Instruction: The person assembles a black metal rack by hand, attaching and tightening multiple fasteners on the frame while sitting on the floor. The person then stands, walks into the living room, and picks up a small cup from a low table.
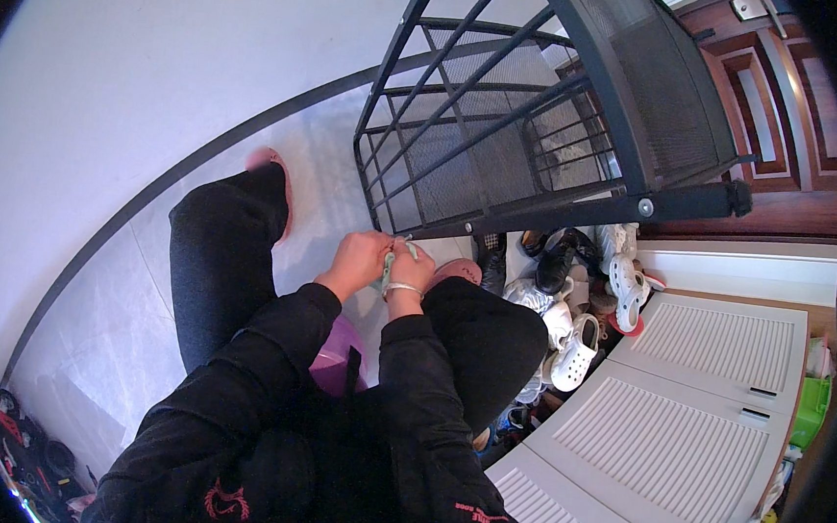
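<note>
A black metal rack (635,131) with mesh shelves stands tilted in front of me, its frame bars running up and to the right. At its lower near corner my two hands meet. My right hand (410,271), with a pale band at the wrist, is closed on a light green cloth (389,267). Beside it my left hand (357,261) is closed too, its fingers pressed together against the cloth and the rack's corner. What the left fingertips hold is hidden.
Several shoes, among them a white clog (575,353), lie heaped on my right beside a white louvred cabinet (660,438). A purple object (334,358) shows between my legs. A wooden door (775,103) is at the far right, a white wall (159,54) on the left.
</note>
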{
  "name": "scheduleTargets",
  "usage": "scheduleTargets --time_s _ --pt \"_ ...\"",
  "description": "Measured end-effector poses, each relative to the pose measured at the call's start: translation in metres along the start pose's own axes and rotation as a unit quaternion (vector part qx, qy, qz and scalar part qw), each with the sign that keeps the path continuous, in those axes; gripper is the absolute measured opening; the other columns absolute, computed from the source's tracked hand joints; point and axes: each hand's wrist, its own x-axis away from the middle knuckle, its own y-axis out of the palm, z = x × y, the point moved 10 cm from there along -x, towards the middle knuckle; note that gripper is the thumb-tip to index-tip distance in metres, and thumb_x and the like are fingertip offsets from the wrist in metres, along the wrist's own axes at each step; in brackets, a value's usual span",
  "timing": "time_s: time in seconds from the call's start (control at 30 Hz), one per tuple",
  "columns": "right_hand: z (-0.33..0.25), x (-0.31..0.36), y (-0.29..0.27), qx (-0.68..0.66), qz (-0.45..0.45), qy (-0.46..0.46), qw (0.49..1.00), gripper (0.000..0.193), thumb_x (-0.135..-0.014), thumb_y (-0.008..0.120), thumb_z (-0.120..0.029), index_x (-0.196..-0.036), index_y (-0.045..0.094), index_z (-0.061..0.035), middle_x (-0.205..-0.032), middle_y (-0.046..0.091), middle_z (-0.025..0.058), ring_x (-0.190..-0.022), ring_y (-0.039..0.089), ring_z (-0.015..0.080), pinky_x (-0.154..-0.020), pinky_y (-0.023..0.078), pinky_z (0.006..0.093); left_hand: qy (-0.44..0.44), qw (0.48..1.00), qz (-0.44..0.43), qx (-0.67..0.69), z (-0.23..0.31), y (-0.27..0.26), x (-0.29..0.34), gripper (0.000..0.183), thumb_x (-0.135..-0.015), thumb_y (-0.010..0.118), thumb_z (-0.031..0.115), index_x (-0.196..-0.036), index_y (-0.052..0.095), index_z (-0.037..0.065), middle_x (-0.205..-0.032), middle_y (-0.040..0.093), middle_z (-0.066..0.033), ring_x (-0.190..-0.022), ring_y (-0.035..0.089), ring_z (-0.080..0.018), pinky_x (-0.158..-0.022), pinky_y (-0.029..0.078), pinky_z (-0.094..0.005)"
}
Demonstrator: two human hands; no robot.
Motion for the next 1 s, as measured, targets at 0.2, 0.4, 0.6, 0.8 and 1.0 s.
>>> scheduleTargets --time_s 0.2,0.4,0.6,0.8,1.0 --pt "0.002 0.003 0.003 -0.096 -0.025 0.015 0.995 0.015 -0.086 0.067 -0.011 -0.085 0.071 0.0035 -0.077 0.067 0.004 -0.067 0.059 0.0123 -0.062 0.048 0.0275 0.003 0.998 0.017 -0.057 0.004 0.0 0.005 0.01 -0.079 0.061 0.012 -0.085 0.066 0.005 -0.082 0.066 -0.0161 -0.075 0.064 -0.0367 -0.065 0.051 -0.0457" --pt "-0.007 0.008 0.005 -0.056 -0.045 0.024 0.997 0.016 -0.086 0.068 -0.012 -0.088 0.07 0.0035 -0.079 0.067 0.0045 -0.068 0.059 0.0117 -0.062 0.048 0.0269 -0.05 0.999 0.007 -0.019 -0.005 -0.003 0.001 0.012 -0.079 0.061 0.014 -0.083 0.068 0.004 -0.082 0.066 -0.0181 -0.076 0.064 -0.0376 -0.065 0.051 -0.0459" --pt "-0.007 0.024 0.006 0.008 -0.061 -0.002 0.998 0.021 -0.085 0.07 -0.016 -0.093 0.071 0.0034 -0.081 0.068 0.0051 -0.068 0.059 0.0124 -0.064 0.048 0.0267 -0.094 0.995 0.014 0.039 -0.024 -0.002 0.018 0.017 -0.082 0.061 0.017 -0.084 0.068 0.002 -0.079 0.064 -0.0208 -0.074 0.063 -0.0403 -0.066 0.05 -0.0473" --pt "0.073 0.036 0.025 0.032 -0.153 0.099 0.983 0.021 -0.087 0.068 -0.014 -0.099 0.071 0.0031 -0.091 0.069 0.0072 -0.08 0.063 0.0156 -0.072 0.05 0.0283 -0.243 0.961 -0.113 -0.067 -0.088 0.028 0.058 0.025 -0.079 0.063 0.026 -0.083 0.071 0.002 -0.082 0.066 -0.023 -0.08 0.065 -0.0402 -0.073 0.053 -0.048" --pt "0.114 0.018 0.021 0.037 -0.127 0.165 0.977 0.025 -0.088 0.067 -0.012 -0.109 0.069 0.0016 -0.102 0.069 0.0092 -0.089 0.064 0.017 -0.08 0.051 0.0292 -0.365 0.927 -0.079 -0.009 -0.115 0.045 0.07 0.032 -0.08 0.065 0.031 -0.088 0.071 0.001 -0.091 0.068 -0.0225 -0.089 0.066 -0.0396 -0.078 0.054 -0.0473"
